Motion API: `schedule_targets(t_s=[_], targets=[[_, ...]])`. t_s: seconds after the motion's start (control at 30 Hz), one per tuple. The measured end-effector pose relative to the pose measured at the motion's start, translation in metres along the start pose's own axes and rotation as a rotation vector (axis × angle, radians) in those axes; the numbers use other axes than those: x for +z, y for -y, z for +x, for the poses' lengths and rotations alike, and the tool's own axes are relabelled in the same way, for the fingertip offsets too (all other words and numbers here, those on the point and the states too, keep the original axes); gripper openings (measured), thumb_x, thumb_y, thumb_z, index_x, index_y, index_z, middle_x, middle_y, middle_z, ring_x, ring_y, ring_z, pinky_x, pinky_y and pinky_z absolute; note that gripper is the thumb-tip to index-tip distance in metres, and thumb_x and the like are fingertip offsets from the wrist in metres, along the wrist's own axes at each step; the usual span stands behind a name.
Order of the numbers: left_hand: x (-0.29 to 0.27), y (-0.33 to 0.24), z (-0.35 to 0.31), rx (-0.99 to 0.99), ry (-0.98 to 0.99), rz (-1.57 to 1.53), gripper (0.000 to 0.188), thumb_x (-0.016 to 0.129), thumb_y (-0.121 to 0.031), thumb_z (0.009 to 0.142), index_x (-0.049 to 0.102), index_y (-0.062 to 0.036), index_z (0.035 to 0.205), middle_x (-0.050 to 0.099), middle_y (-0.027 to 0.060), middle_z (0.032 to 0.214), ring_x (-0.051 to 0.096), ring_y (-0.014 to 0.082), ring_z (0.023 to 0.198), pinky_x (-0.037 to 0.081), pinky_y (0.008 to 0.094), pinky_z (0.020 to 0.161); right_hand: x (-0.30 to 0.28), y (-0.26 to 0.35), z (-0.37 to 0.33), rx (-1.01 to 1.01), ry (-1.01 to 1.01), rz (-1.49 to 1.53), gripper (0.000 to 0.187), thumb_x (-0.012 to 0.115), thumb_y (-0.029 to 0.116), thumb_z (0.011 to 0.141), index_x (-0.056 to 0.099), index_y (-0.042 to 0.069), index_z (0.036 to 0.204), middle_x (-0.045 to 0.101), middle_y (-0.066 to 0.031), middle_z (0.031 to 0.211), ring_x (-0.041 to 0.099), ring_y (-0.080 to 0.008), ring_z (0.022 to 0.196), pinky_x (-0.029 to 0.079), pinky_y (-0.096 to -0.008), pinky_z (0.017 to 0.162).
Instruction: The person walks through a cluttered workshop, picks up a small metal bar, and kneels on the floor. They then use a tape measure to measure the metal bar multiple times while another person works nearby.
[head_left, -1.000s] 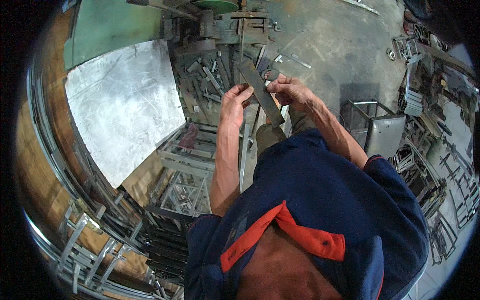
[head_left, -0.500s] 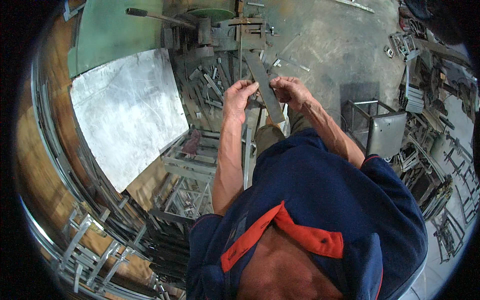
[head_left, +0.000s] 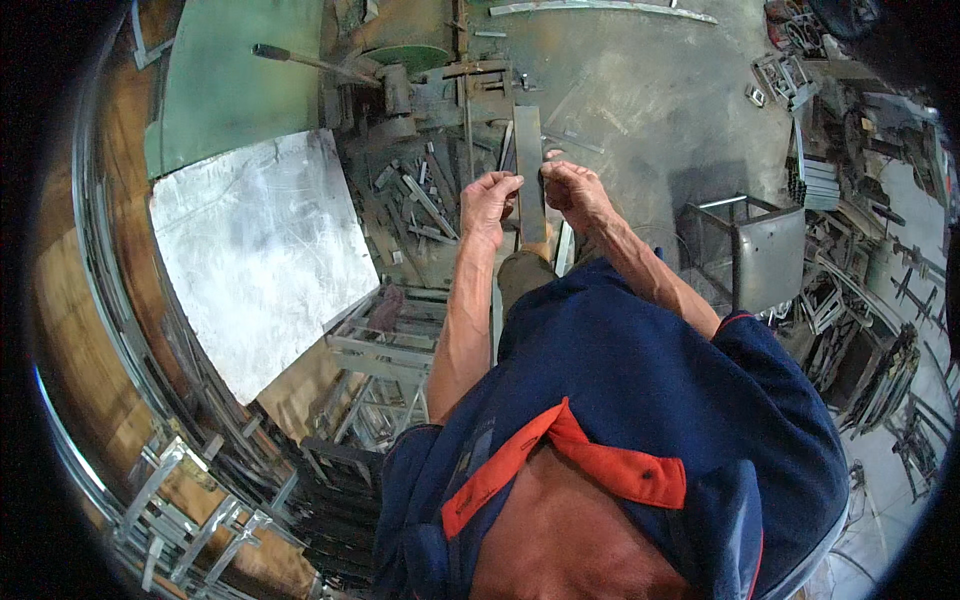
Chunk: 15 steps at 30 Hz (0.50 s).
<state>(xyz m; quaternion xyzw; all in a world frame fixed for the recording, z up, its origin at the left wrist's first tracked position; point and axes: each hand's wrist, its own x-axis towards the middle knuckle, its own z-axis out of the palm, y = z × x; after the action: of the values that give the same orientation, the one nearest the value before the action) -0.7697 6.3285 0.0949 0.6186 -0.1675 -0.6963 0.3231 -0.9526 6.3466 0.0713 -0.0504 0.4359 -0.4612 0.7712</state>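
Note:
Between my two hands is a flat grey metal bar (head_left: 530, 190), its long side pointing almost straight away from me. My left hand (head_left: 487, 207) grips its left edge, thumb and bent fingers closed at the metal. On the opposite edge my right hand (head_left: 577, 192) pinches the bar with curled fingers. Part of a trouser leg and a shoe show below the bar's near end. Short metal offcuts (head_left: 428, 205) lie on the floor to the left of my left hand.
A machine with a long lever handle (head_left: 315, 62) stands ahead. At left lies a white sheet (head_left: 265, 265) beside a green panel (head_left: 235, 85). A stool with a dark seat (head_left: 770, 260) stands at right, near piled metal frames (head_left: 825, 300). Metal frames (head_left: 385, 350) also stand by my left forearm.
The bar has turned from a slant to nearly straight ahead, its near end swinging left. Both hands keep hold of it. The whole view has shifted slightly.

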Motion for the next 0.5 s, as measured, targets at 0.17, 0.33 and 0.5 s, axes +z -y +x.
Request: schedule_targets(t_s=[0.17,0.33,0.5], targets=[[0.033,-0.006,0.000,0.113,0.084,0.094,0.009,0.078,-0.013,0.079,0.072,-0.0146,0.086,0.068,-0.0055,0.082,0.059,0.0083,0.080,0.045,0.0279,0.075,-0.013,0.025,-0.011,-0.059,0.020,0.039,0.009,0.065,0.012,0.092,0.068,0.003,0.092,0.047,0.0054,0.062,0.036,-0.0069,0.051,0.026,-0.0252,0.047],[0.088,-0.027,0.006,0.238,0.120,0.182,0.008,0.076,-0.015,0.081,0.070,-0.0179,0.084,0.068,-0.0094,0.082,0.059,0.0050,0.078,0.044,0.0260,0.071,-0.026,0.085,-0.016,-0.132,-0.030,-0.078,0.011,0.068,0.013,0.090,0.068,0.003,0.096,0.048,0.0051,0.059,0.037,-0.0061,0.049,0.027,-0.0247,0.046],[0.165,-0.056,0.024,0.208,0.232,0.177,0.006,0.076,-0.015,0.079,0.070,-0.0142,0.082,0.067,-0.0070,0.078,0.059,0.0056,0.074,0.043,0.0251,0.067,-0.061,0.192,-0.038,-0.641,-0.262,-0.732,0.035,0.076,0.014,0.087,0.069,0.004,0.121,0.048,0.0088,0.062,0.038,-0.0035,0.053,0.035,-0.0238,0.050]])
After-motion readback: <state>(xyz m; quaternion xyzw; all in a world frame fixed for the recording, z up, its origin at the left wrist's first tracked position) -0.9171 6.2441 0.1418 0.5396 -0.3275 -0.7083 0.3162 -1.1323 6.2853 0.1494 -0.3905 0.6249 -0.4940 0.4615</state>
